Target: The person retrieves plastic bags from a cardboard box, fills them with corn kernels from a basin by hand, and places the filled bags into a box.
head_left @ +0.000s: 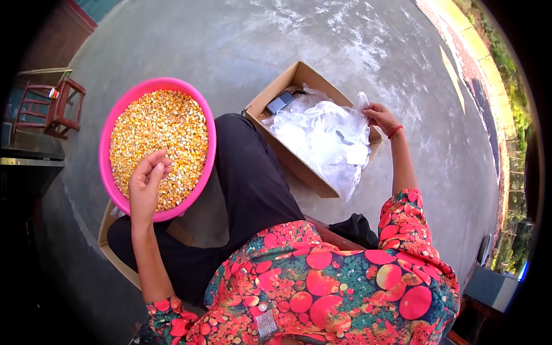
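A pink basin [210, 167] full of yellow and white corn kernels [167, 123] rests at the left of the view. Over the kernels is my left hand [150, 175], its fingers curled and the thumb near the fingertips; whatever it may hold is too small to make out. At the right, my right hand [382, 117], with a red band at the wrist, pinches the edge of a clear plastic bag [363, 103]. More clear plastic bags [322, 129] fill an open cardboard box [293, 161] beside it, some hanging over its near side.
A dark device [280, 103] lies in the box's left corner. Another cardboard box [118, 261] is partly under my leg. A small wooden chair [60, 109] stands at the far left. Black cloth [353, 230] lies beside my seat. Grey concrete floor [241, 40] surrounds these things.
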Demonstrator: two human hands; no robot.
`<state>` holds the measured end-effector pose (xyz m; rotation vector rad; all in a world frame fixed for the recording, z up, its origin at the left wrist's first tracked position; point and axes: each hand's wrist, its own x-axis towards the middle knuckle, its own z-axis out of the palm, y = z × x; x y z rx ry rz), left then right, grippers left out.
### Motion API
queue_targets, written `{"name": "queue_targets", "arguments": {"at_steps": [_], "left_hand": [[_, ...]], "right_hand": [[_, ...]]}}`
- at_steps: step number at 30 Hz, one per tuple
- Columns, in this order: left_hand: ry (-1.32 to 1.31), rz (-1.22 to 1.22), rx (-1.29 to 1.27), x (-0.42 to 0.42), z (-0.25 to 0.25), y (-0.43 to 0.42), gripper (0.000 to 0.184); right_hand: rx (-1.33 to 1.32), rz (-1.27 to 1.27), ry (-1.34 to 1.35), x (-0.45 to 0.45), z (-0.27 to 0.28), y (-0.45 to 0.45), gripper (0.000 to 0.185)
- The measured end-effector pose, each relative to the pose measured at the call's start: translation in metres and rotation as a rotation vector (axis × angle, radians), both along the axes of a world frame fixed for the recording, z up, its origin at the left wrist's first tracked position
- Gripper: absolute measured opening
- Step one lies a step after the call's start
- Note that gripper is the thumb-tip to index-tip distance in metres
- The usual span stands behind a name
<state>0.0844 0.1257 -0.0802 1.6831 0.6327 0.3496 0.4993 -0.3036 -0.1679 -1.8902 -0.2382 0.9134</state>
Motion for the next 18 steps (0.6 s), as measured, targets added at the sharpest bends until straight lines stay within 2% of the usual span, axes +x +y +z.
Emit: {"name": "queue_targets", "arguments": {"at_steps": [2, 4, 8, 10, 12, 13, 14, 16, 18], "left_hand": [[-0.072, -0.014, -0.049, 0.018, 0.012, -0.015, 0.028], [-0.165, -0.047, -0.049, 0.037, 0.02, -0.03, 0.042], [-0.246, -0.148, 0.142, 0.061, 0.039, -0.07, 0.074], [-0.221, -0.16, 0.377, 0.064, 0.033, -0.08, 0.078], [-0.204, -0.142, 0.248, 0.061, 0.02, -0.075, 0.069], [-0.211, -0.105, 0.195, 0.057, 0.018, -0.067, 0.044], [-0.214, -0.08, 0.205, 0.049, 0.015, -0.06, 0.044], [-0.237, 0.063, -0.171, 0.028, 0.009, -0.041, 0.02], [-0.288, 0.189, -0.096, 0.004, 0.005, -0.02, 0.013]], "right_hand": [[0.058, 0.083, -0.024, -0.013, 0.042, 0.022, 0.013], [0.19, 0.22, -0.137, -0.041, 0.086, 0.061, 0.012], [0.327, 0.561, -0.155, -0.105, 0.148, 0.144, 0.012], [0.507, 0.714, -0.07, -0.14, 0.167, 0.178, 0.011], [0.636, 0.928, -0.072, -0.164, 0.181, 0.205, 0.011], [0.67, 1.005, -0.085, -0.173, 0.191, 0.217, 0.011], [0.701, 1.079, -0.099, -0.181, 0.202, 0.227, 0.011], [0.74, 1.097, -0.107, -0.189, 0.202, 0.244, 0.011], [0.874, 1.144, -0.173, -0.19, 0.2, 0.26, 0.013]]}}
